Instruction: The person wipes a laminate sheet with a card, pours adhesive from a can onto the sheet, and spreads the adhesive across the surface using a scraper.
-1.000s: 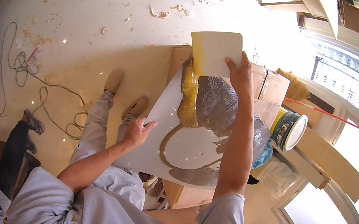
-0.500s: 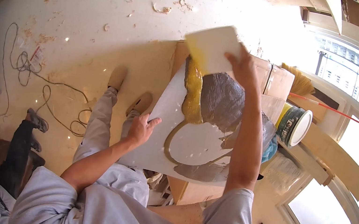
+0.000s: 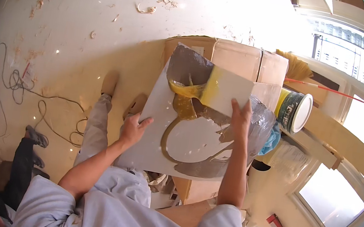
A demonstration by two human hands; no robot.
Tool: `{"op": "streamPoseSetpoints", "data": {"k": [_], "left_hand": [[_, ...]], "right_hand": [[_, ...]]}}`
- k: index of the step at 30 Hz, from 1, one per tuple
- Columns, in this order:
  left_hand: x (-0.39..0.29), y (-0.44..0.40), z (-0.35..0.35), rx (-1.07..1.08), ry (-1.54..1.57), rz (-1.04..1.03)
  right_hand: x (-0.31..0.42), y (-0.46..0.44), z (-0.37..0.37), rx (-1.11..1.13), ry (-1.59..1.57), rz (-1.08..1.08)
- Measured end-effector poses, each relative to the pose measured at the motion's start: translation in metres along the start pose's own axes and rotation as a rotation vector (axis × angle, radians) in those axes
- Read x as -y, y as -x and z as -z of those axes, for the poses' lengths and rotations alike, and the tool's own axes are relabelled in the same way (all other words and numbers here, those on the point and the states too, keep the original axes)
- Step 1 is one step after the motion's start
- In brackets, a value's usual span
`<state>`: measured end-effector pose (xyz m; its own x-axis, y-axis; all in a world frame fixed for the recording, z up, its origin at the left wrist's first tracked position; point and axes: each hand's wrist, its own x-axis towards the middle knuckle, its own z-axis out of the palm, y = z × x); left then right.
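Spreader [image 3: 232, 89] (yellow-edged) now lower on board [image 3: 150, 144]

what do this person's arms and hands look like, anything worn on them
Both the left hand and right hand are bare, with no gloves, and no watch or bracelet shows on either wrist. The forearms are uncovered too. The left sleeve and right sleeve are short, loose and pale grey, matching the shirt, with no clear markings.

We see glossy yellow-brown paste [image 3: 185, 108] on a smooth, pale grey flat board [image 3: 147, 150], a matt off-white rectangular spreader [image 3: 230, 90], perhaps plastic, and dull brown cardboard boxes [image 3: 236, 54].
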<state>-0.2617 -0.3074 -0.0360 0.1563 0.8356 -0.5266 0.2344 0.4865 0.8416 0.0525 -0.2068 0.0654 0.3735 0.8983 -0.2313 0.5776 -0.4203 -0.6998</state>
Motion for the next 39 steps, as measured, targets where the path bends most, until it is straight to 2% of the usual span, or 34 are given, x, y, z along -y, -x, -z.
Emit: {"op": "streamPoseSetpoints", "data": {"k": [3,6,9,13,14,17,18,21,24,27,28,32,35,38,39], "left_hand": [[0.016,0.002,-0.006,0.008,-0.127,0.076],[-0.005,0.0,0.0,0.016,-0.054,0.1],[0.008,-0.002,-0.003,-0.039,-0.115,-0.022],[0.002,0.001,-0.004,-0.032,-0.116,0.045],[0.005,0.001,-0.006,-0.034,-0.11,0.043],[0.008,-0.001,-0.002,-0.017,-0.151,0.064],[0.008,-0.001,-0.002,-0.002,-0.168,0.075],[0.004,0.002,-0.003,-0.06,-0.201,0.055],[0.0,0.0,-0.002,-0.029,-0.168,0.085],[0.003,0.002,-0.002,-0.062,-0.171,0.031],[0.004,0.002,-0.001,-0.057,-0.181,0.048],[-0.008,0.002,-0.001,-0.032,-0.168,0.082],[-0.005,0.002,0.002,-0.025,-0.179,0.063],[-0.004,0.002,0.0,-0.022,-0.158,0.049],[-0.007,0.002,0.001,-0.024,-0.143,0.049]], "right_hand": [[0.011,-0.026,-0.043,0.0,0.12,0.057],[0.047,-0.047,-0.061,0.037,0.221,0.002],[0.047,-0.052,-0.024,0.1,0.026,-0.135],[0.042,-0.063,-0.05,0.109,0.074,-0.044],[0.048,-0.069,-0.067,0.093,0.171,0.07],[0.073,-0.085,-0.089,0.123,0.201,-0.027],[0.077,-0.087,-0.081,0.175,0.065,-0.091],[0.078,-0.093,-0.072,0.191,0.036,-0.051],[0.082,-0.095,-0.098,0.162,0.389,0.184],[0.102,-0.104,-0.092,0.198,0.177,-0.107],[0.097,-0.111,-0.086,0.226,0.122,-0.058],[0.092,-0.121,-0.094,0.235,0.221,0.163],[0.094,-0.135,-0.099,0.28,0.133,0.055],[0.097,-0.141,-0.098,0.283,0.149,0.051],[0.09,-0.146,-0.099,0.315,0.053,0.044]]}}
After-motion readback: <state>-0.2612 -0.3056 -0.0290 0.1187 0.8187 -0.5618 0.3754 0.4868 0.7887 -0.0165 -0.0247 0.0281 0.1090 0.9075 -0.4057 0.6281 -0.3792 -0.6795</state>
